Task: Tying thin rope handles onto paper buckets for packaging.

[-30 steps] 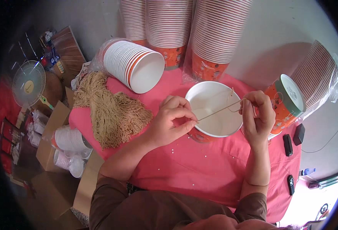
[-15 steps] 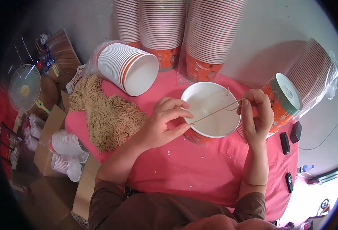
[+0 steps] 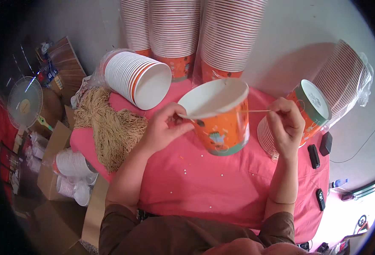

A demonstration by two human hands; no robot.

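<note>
An orange paper bucket [image 3: 219, 134] with a white inside and a green base band tilts in front of me, its printed side facing me. My left hand [image 3: 164, 129] pinches the near-left part of its rim between thumb and fingers. From the bucket's right side a thin beige cord [image 3: 256, 111] runs taut and nearly level. Its other end is between the thumb and fingers of my right hand [image 3: 286, 125], which stays apart from the bucket. A tangled bundle of beige cords [image 3: 115, 131] lies left of my left hand.
Nested buckets [image 3: 138, 83] lie on their side at the back left. Tall wrapped stacks [image 3: 174, 32] stand behind. An upturned bucket [image 3: 313, 102] is at the right, with black devices [image 3: 313, 156] near the pink cloth's [image 3: 234, 187] edge. Cardboard boxes [image 3: 53, 170] stand lower left.
The bucket has tipped so its outer side shows, and my left hand now grips its rim. The cord, earlier stretched across the opening between both hands, now runs from the bucket's side to my right hand.
</note>
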